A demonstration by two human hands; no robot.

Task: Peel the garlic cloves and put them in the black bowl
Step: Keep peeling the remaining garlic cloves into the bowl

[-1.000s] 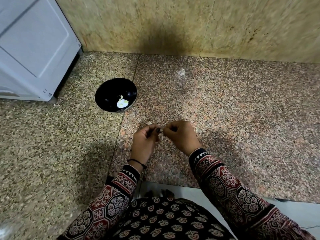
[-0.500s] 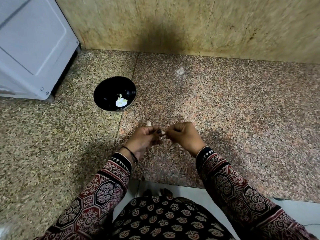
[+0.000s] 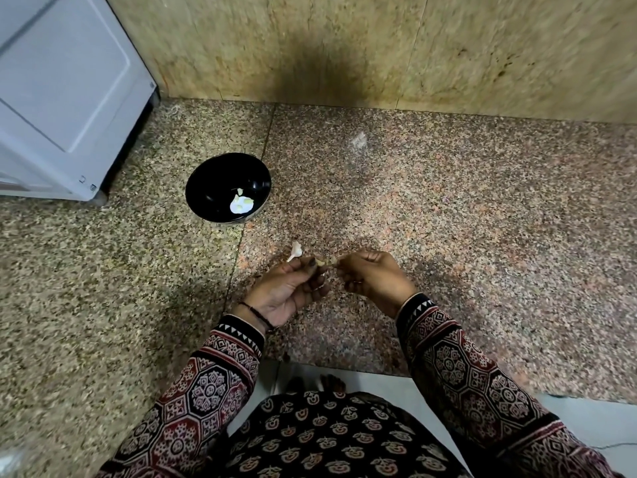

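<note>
Clove [image 3: 325,261] above counter [image 3: 482,236], near front edge

We count one black bowl [image 3: 213,181], and inside it what we read as three pale peeled pieces [image 3: 238,205], though blur leaves that figure uncertain. Nearer to us than the bowl and to its right we count one white scrap [image 3: 295,251], one garlic clove [image 3: 325,262] and two hands, the left hand [image 3: 289,288] and the right hand [image 3: 374,279], both pinching that clove. Left of the bowl we count one white appliance [image 3: 65,91]; below the bowl, one dark wristband [image 3: 256,313].
</note>
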